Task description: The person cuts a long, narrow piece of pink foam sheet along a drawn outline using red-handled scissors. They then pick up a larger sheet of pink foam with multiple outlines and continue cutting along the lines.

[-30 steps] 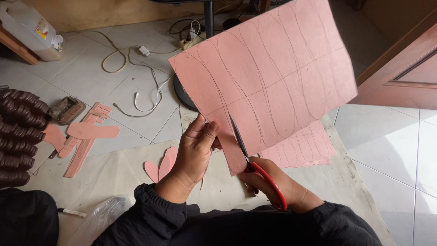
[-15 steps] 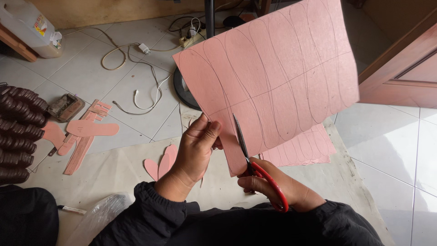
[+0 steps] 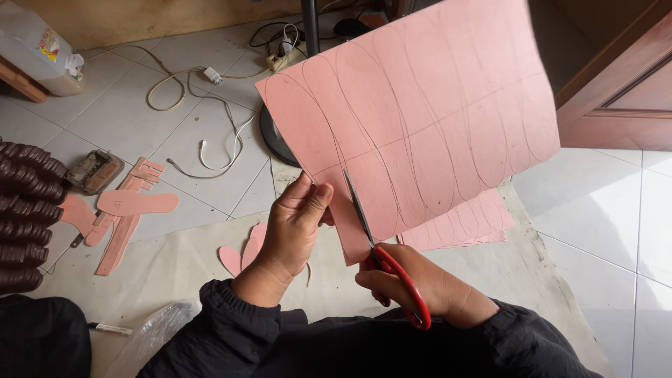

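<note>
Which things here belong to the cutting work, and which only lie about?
In use:
pink sheet, held by left hand
red scissors in right hand

Lying about:
pink cut shapes
white cables
plastic jug
pink sheets on the floor

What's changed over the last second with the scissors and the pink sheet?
Very little. The red-handled scissors in the right hand have edged slightly further up into the pink sheet along a traced line. The left hand still pinches the sheet's lower edge beside the blades. Nothing was let go; the cut pink pieces on the floor lie unmoved.
</note>
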